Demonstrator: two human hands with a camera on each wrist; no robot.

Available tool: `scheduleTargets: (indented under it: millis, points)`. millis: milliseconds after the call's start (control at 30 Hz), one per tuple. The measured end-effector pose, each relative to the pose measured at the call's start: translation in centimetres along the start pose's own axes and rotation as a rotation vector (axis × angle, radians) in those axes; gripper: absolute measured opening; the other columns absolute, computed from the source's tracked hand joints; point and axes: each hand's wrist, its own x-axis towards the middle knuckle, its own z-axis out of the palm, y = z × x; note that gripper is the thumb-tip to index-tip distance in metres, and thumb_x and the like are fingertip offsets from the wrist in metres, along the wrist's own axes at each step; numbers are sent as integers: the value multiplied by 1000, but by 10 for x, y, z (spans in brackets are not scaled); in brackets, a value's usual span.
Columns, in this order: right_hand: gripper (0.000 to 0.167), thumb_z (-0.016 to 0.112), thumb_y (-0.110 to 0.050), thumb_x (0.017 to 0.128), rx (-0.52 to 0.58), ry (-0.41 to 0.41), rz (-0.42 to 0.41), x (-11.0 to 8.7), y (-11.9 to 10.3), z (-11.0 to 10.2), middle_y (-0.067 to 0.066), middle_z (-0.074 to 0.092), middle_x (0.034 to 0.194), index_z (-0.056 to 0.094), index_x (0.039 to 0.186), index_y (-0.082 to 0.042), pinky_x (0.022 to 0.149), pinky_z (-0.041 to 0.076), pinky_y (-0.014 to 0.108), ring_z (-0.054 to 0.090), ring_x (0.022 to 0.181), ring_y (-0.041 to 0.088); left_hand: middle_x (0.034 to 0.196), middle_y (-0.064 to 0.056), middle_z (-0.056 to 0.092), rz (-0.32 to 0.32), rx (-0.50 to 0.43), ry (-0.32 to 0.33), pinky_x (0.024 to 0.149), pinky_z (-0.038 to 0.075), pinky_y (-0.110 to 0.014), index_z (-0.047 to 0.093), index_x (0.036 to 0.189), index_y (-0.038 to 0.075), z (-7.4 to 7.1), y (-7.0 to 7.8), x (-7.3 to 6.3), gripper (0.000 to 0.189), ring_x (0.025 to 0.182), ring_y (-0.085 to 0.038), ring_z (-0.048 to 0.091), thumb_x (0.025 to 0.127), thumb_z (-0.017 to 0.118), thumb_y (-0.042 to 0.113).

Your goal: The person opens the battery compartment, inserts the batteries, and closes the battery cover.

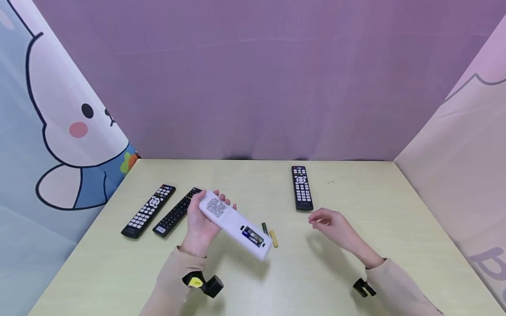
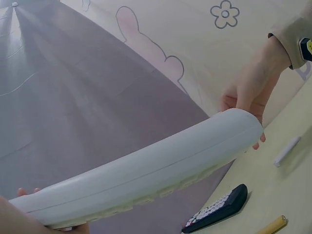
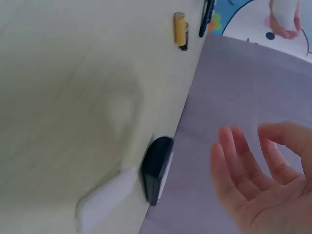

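My left hand (image 1: 200, 226) grips the upper end of a white remote control (image 1: 231, 219), tilted above the table with its back toward the head camera. Its battery compartment (image 1: 253, 236) is uncovered, and dark batteries lie inside. Just beyond the compartment end, a yellow battery (image 1: 274, 238) and a dark battery (image 1: 265, 228) lie on the table. My right hand (image 1: 332, 224) hovers to the right with loosely bent fingers and nothing between them, as the right wrist view confirms. A small white piece, probably the battery cover (image 3: 108, 200), rests on the table, seen in both wrist views.
Two black remotes lie at the left: one with white buttons (image 1: 148, 211), the other with dark buttons (image 1: 176, 213), partly behind my left hand. Another black remote (image 1: 302, 188) lies beyond my right hand. A purple cloth (image 1: 253, 87) hangs along the table's (image 1: 356, 188) back edge.
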Motion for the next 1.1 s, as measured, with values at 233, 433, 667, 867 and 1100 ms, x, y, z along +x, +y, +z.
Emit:
scheduleTargets:
  millis: [233,433,667,867,1100]
  points:
    - [11,58,1,80,-176,58,20,-5,14,-6,12,63,89,61,91,1,66,49,28,60,77,22,79,-2,46,10,6,-26,89,34,-38,39,97,10,-3,3,0,23,77,-16,45,90,37,32]
    - [15,59,0,79,-315,56,9,-9,21,-9,13,63,91,60,94,0,69,48,38,59,82,28,80,-2,47,13,7,-29,89,34,-39,38,98,10,-4,4,-1,23,77,-16,45,90,37,32]
    - [21,61,-7,79,-401,38,64,-12,28,-11,15,62,93,60,99,0,69,47,43,57,85,32,80,-2,47,13,14,-15,89,34,-38,37,99,10,-3,4,-2,24,76,-16,45,90,36,32]
    - [30,63,-14,78,-414,-17,153,-12,34,-12,17,61,95,59,103,1,67,47,42,58,82,29,79,-2,47,6,5,-4,89,34,-38,38,99,10,-4,5,-2,24,75,-16,45,90,36,33]
    - [37,67,-9,72,-419,-70,192,-10,40,-13,17,61,88,57,105,5,60,47,34,57,73,24,78,-2,47,9,8,-7,89,34,-38,38,98,10,-5,5,-2,23,75,-16,45,90,35,32]
